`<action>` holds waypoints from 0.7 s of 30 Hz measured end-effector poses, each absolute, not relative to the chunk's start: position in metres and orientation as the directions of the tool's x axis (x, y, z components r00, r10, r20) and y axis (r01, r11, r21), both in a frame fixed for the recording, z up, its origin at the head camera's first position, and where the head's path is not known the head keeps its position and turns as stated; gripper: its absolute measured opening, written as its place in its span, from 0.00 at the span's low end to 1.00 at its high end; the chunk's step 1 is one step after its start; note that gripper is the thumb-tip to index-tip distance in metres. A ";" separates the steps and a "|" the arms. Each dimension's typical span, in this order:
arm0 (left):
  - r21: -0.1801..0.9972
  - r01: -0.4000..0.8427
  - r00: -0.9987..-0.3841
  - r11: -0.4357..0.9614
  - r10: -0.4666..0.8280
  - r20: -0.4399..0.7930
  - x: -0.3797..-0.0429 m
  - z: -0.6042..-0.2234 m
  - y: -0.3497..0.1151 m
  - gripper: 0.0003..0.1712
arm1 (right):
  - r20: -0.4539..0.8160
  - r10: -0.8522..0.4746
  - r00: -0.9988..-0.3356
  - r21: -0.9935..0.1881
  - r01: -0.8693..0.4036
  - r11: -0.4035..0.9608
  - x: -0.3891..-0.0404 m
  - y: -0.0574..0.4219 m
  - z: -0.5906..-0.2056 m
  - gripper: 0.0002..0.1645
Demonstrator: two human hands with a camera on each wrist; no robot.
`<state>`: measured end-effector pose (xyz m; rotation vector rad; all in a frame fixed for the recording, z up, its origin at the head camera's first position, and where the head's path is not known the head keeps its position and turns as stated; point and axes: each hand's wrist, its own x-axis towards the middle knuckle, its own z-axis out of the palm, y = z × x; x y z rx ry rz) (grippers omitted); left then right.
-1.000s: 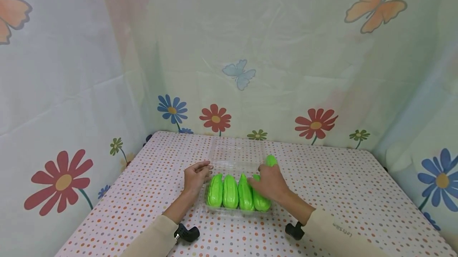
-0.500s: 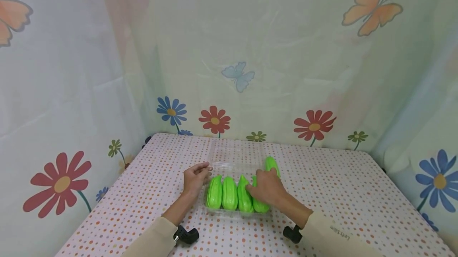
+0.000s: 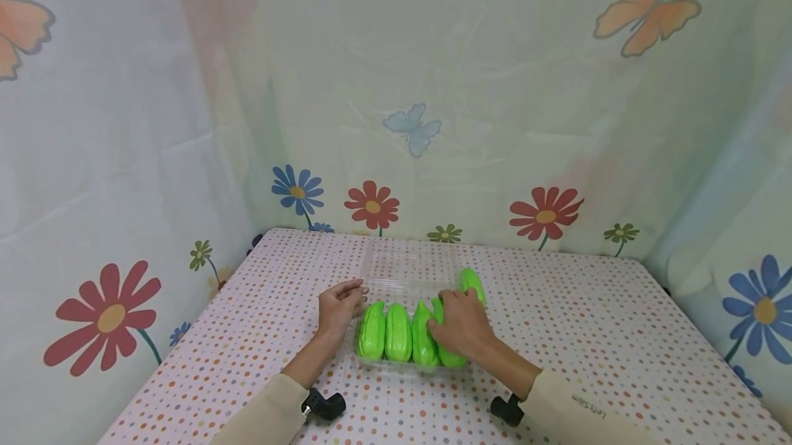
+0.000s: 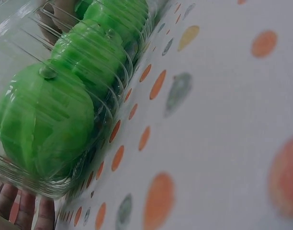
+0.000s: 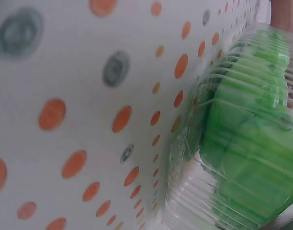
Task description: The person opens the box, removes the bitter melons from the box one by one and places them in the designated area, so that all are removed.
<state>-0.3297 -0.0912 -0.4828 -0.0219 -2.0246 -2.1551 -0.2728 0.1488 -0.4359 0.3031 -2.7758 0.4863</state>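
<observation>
Person's left hand (image 3: pixel 336 311) is resting beside the left end of the clear box (image 5: pixel 187 203), its fingers almost straight and grasping nothing; seemingly it is guarding this end, so that the light box does not slide. Over the right part of the box, the right hand (image 3: pixel 464 322) is grasping the rightmost green vegetable (image 3: pixel 453 358) with thumb and bent fingers, probably for making it parallel with its neighbours. Inside the box, the other three green vegetables (image 3: pixel 399 335) are lying side by side, running from its near wall towards its far wall, perhaps because this way they are sharing the width well. Just beyond the far right corner of the box, a loose green vegetable (image 3: pixel 473 283) is lying on the bench (image 3: pixel 588 335). Behind the box, the transparent lid (image 3: pixel 408 263) is lying folded back, presumably for giving the hands free access.
</observation>
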 end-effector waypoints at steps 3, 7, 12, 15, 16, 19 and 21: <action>0.987 0.151 -0.982 -0.056 -0.120 0.143 -0.330 -0.482 -0.091 0.19 | 0.370 -0.166 -0.914 -0.291 -0.284 0.914 -0.271 0.148 -0.437 0.30; 0.987 0.147 -0.983 -0.061 -0.116 0.139 -0.331 -0.482 -0.091 0.20 | 0.402 -0.181 -0.898 -0.302 -0.317 0.899 -0.268 0.146 -0.437 0.29; 0.990 0.134 -0.986 -0.047 -0.108 0.128 -0.321 -0.468 -0.089 0.19 | 0.387 -0.189 -0.903 -0.374 -0.341 0.863 -0.263 0.143 -0.436 0.31; 0.993 0.116 -0.988 -0.033 -0.103 0.113 -0.318 -0.463 -0.089 0.18 | 0.370 -0.193 -0.909 -0.413 -0.347 0.842 -0.260 0.140 -0.436 0.32; 0.993 0.113 -0.989 -0.030 -0.103 0.109 -0.318 -0.463 -0.089 0.18 | 0.370 -0.194 -0.908 -0.419 -0.350 0.838 -0.258 0.139 -0.437 0.32; 0.993 0.112 -0.988 -0.039 -0.112 0.107 -0.329 -0.478 -0.091 0.19 | 0.370 -0.197 -0.908 -0.431 -0.355 0.829 -0.256 0.137 -0.439 0.34; 0.992 0.120 -0.987 -0.045 -0.117 0.114 -0.331 -0.483 -0.091 0.19 | 0.373 -0.203 -0.905 -0.431 -0.363 0.826 -0.254 0.137 -0.440 0.35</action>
